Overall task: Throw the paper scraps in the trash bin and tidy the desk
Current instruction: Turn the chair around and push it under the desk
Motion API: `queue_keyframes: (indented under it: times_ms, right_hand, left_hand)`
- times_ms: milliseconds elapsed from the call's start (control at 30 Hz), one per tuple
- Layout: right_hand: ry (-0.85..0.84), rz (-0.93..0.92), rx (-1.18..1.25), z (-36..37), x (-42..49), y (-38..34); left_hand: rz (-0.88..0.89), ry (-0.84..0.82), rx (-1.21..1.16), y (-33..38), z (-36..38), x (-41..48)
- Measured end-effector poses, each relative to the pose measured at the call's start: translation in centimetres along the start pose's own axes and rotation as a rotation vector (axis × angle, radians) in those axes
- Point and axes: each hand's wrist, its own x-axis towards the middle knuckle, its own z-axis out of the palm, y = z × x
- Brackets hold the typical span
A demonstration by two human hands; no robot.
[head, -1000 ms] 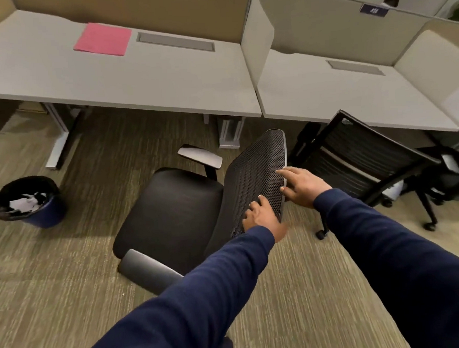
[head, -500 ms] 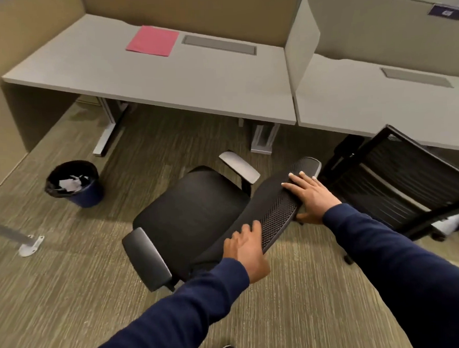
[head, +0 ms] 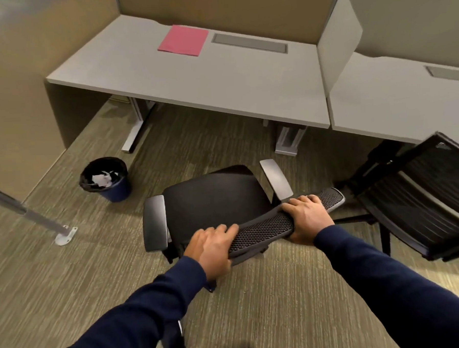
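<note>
A black office chair [head: 213, 198] stands on the carpet facing the grey desk [head: 218, 81]. My left hand [head: 213, 245] grips the left end of its mesh backrest top [head: 268, 226]. My right hand [head: 306, 219] grips the same top edge further right. A dark blue trash bin [head: 105, 179] with a black liner stands to the left by the partition, with white paper scraps [head: 101, 179] inside. On the desk lies a pink sheet [head: 183, 40], flat near the back.
A second black mesh chair [head: 421, 203] stands close on the right, under the neighbouring desk [head: 395, 104]. A grey pole with a floor plate [head: 64, 235] slants in at the left. Desk legs [head: 135, 128] and a tan partition [head: 11, 92] bound the bay.
The chair has turned so its seat faces the desk, and both hands have shifted from touching the backrest to gripping its top edge. The view has swung left and closer.
</note>
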Motion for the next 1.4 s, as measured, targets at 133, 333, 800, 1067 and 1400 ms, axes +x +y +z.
queue_keyframes:
  times_ms: [133, 333, 800, 1067, 1400]
  right_hand:
    - [0.018, 0.033, 0.010, 0.0, 2.4, -3.6]
    - [0.031, 0.118, 0.060, -0.3, 6.3, -9.2]
    - [0.061, 0.038, 0.145, -4.1, 18.4, -13.7]
    - [0.095, 0.080, 0.138, -5.7, 24.9, -13.2]
    - [0.093, 0.091, 0.107, -7.1, 34.7, -12.0]
  left_hand:
    - [-0.101, -0.023, 0.023, -4.1, -0.9, 0.7]
    - [-0.195, -0.012, 0.036, -9.8, -2.4, 2.8]
    - [-0.079, 0.025, 0.118, -23.5, -6.5, 11.0]
    - [-0.044, 0.035, 0.134, -27.9, -8.6, 16.8]
    - [-0.028, -0.043, 0.162, -33.7, -12.2, 25.6]
